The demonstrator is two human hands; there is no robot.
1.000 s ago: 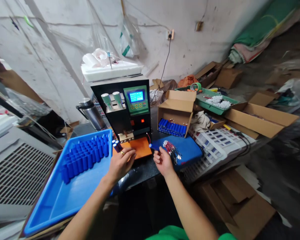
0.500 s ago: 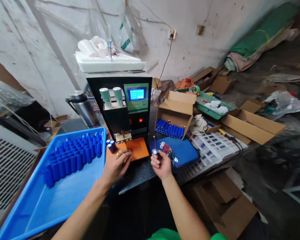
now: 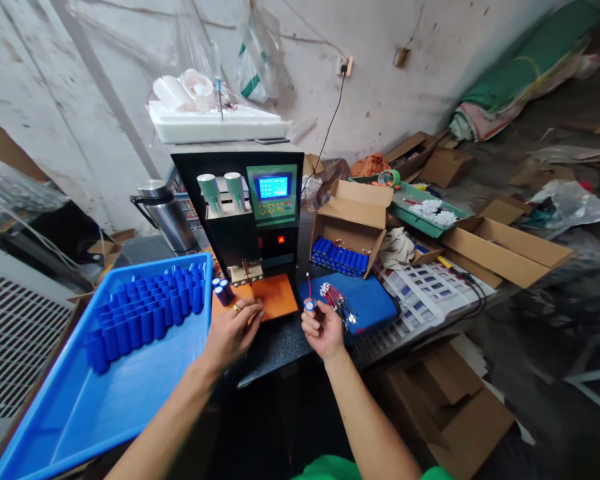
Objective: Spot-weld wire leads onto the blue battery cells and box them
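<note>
My right hand (image 3: 323,330) holds one blue cylindrical battery cell (image 3: 309,305) upright, a thin red wire rising from its top. A bundle of red wired leads (image 3: 337,301) lies just right of it on a blue pad (image 3: 365,300). My left hand (image 3: 233,332), with a ring on one finger, rests on the orange plate (image 3: 276,297) under the welding head of the black spot welder (image 3: 253,213). Two blue cells (image 3: 221,289) stand just beyond its fingers. I cannot see anything gripped in my left hand.
A blue tray (image 3: 105,393) with several rows of upright blue cells (image 3: 145,313) sits at my left. An open cardboard box (image 3: 353,223) of blue cells stands behind the pad. A steel kettle (image 3: 163,213), a green tray (image 3: 425,213) and more cartons (image 3: 510,250) crowd the bench.
A second ago my right hand was at the lead bundle; it has since drawn back holding a cell with a red wire. The view shifted left and down. My left hand stayed on the plate.
</note>
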